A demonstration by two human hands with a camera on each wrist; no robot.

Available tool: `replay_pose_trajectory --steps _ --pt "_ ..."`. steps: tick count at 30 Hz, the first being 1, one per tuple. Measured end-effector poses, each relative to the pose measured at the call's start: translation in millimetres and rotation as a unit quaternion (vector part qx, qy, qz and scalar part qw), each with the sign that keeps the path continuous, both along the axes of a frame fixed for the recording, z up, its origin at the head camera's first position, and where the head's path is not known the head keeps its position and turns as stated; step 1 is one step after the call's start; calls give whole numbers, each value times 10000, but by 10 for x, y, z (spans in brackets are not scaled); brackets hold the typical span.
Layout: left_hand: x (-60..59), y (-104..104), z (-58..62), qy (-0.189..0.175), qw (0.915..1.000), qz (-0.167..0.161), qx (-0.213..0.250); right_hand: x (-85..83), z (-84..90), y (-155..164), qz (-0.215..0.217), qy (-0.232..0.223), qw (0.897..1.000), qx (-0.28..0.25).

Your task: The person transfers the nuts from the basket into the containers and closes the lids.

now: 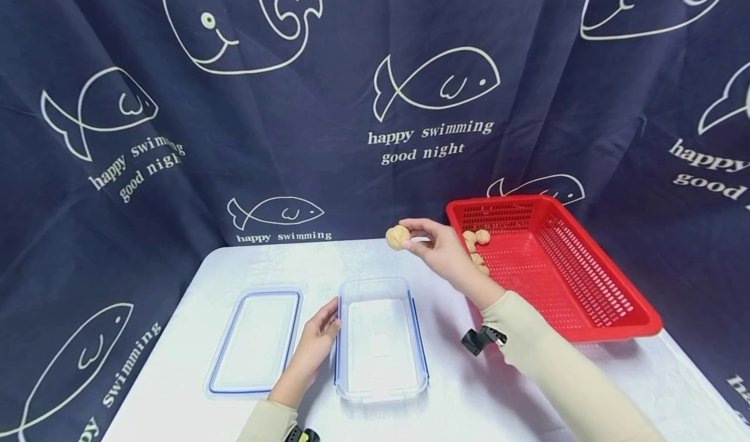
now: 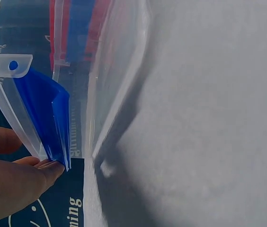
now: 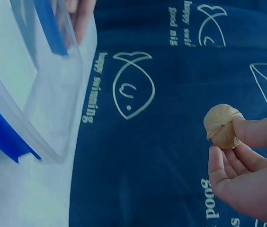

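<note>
A walnut (image 1: pixel 398 237) is pinched in the right hand (image 1: pixel 443 252), parted just its width, with the basket (image 1: pixel 530 266) right of that grip and the box (image 1: pixel 364 360) below-left, its side held by the left hand (image 1: pixel 316 343).

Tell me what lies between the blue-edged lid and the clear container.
In the head view, the left hand lies between the blue-edged lid and the clear container, holding the container's side; white tabletop shows beyond it.

Right fingers (image 3: pixel 219 176) pinch, held higher than the curled left fingers (image 1: pixel 324 312).
</note>
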State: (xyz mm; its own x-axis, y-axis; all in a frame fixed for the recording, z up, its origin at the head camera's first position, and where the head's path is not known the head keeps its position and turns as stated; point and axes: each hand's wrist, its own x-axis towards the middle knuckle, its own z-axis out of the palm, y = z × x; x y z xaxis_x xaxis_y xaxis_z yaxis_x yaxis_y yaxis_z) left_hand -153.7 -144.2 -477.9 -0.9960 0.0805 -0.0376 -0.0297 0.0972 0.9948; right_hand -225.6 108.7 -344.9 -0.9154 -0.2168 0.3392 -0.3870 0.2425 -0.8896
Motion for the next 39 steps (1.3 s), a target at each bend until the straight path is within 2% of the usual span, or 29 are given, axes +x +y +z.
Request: replay_pose_trajectory --steps 10,20,33,39 --pt "5 -3 1 -20 10000 -15 25 136 -224 -162 189 -189 9996 120" --pt "6 0 4 -3 10000 19 -14 152 -425 -284 327 -446 9985 21" --pt "6 3 -5 23 10000 23 -57 69 -495 -468 206 -391 9990 -41" --pt "-1 -2 -14 36 10000 7 -80 54 -526 -569 180 -592 9979 -183"
